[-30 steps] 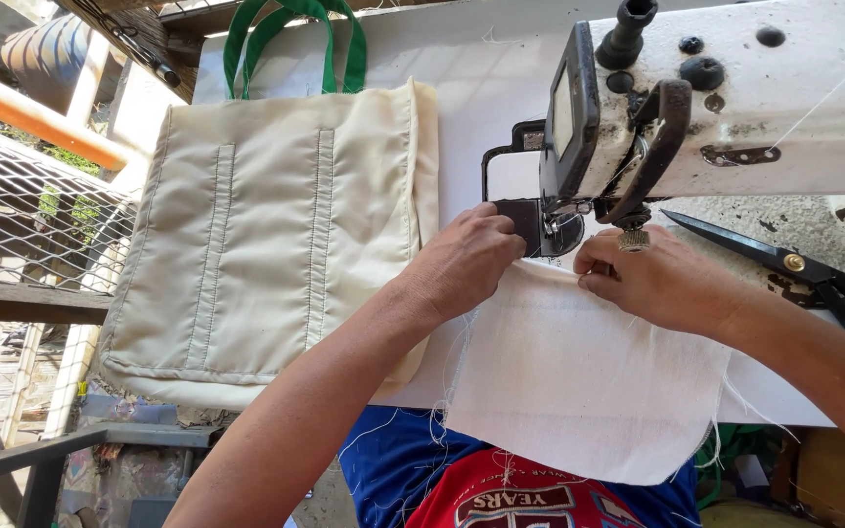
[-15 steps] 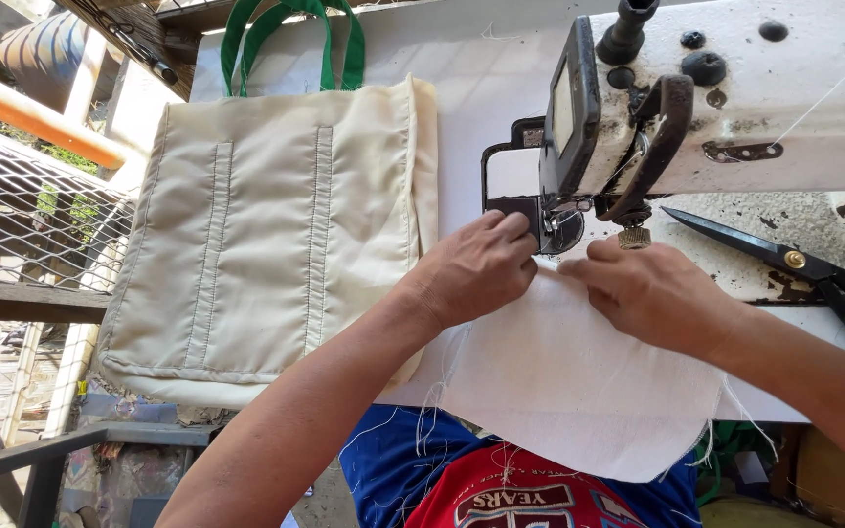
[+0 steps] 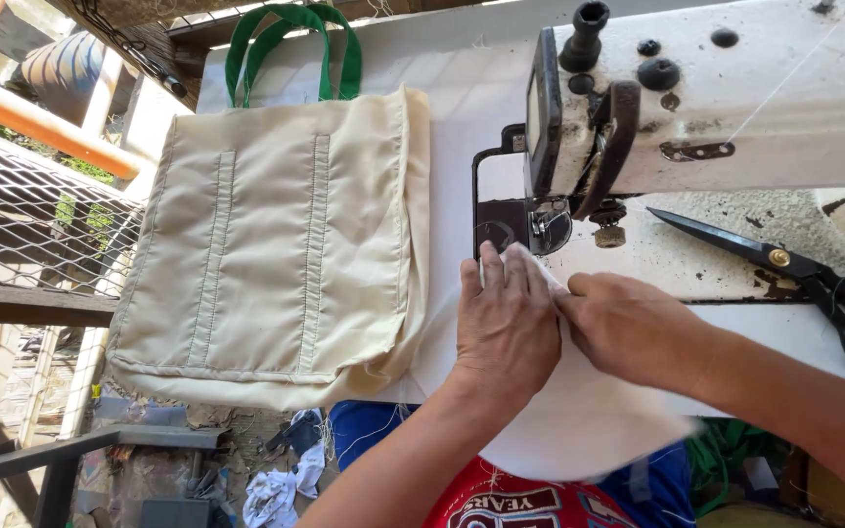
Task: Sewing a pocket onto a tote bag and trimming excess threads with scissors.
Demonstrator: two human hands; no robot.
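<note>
head view: both hands, left hand and right hand, press white cloth (flat).

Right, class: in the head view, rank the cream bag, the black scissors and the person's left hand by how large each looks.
1. cream bag, by far the largest.
2 and 3. black scissors and left hand look alike; the scissors run off the frame, so no ranking.

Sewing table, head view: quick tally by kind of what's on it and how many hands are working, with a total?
Hands: 2, left hand and right hand, both flat on the white cloth
Sewing machine: 1
Cream bag with green handles: 1
White cloth: 1
Black scissors: 1
Total: 6
</note>
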